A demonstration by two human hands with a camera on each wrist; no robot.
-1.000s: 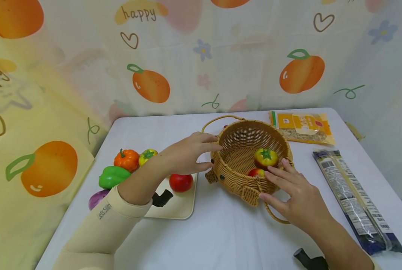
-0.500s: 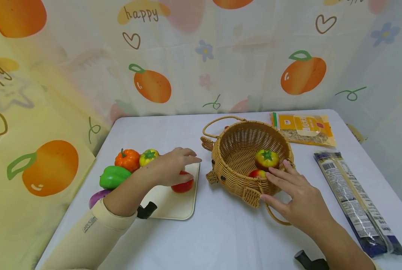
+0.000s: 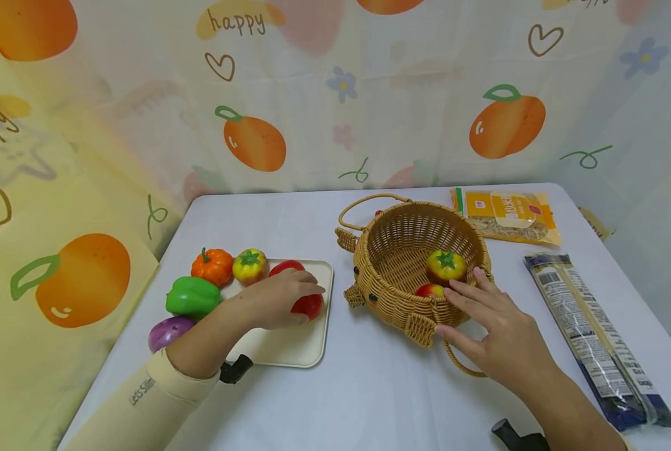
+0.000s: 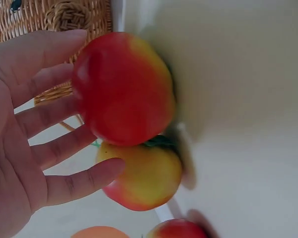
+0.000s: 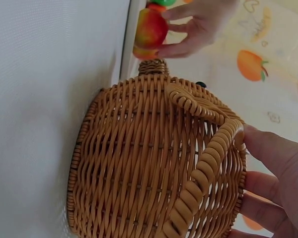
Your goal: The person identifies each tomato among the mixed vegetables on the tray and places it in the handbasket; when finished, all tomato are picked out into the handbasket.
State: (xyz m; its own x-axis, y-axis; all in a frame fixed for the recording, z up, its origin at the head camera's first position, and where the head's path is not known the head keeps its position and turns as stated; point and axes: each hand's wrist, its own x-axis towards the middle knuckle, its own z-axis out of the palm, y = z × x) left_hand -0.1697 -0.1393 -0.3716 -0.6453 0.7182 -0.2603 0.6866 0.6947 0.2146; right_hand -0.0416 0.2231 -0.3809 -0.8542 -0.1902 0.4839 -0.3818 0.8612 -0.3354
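Backdrop is a pale cloth (image 3: 394, 125) printed with oranges, hearts, flowers and "happy"; below it, a table (image 3: 369, 388) under a white cover; cream tray (image 3: 279, 347) on the table's left half; wicker basket (image 3: 394, 308) just beyond the tray's right edge; the person's left hand (image 3: 276, 302) is over the tray, fingers spread around a red fruit (image 3: 311, 305), thumb to one side; cannot tell how firmly they touch it; that fruit is near the tray's right edge; second red fruit (image 3: 286, 267) by the tray's far edge, partly behind the hand; right hand (image 3: 496, 319) has fingers spread, resting on the basket's near right rim; inside the basket, toward that same rim, a green-topped fruit (image 3: 445, 263) and a smaller-looking red-yellow one (image 3: 429, 290), partly hidden by the rim.

Along the tray's left side, from its far corner forward: yellow-green fruit (image 3: 251, 267), orange pumpkin (image 3: 213, 267), green pepper (image 3: 193, 297), purple vegetable (image 3: 168, 332); cannot tell which sit on the tray; orange food bag (image 3: 507, 216) at the table's far right corner; long clear-and-blue packet (image 3: 600, 338) along the table's right edge; cream sleeve (image 3: 144, 394) on the left arm.
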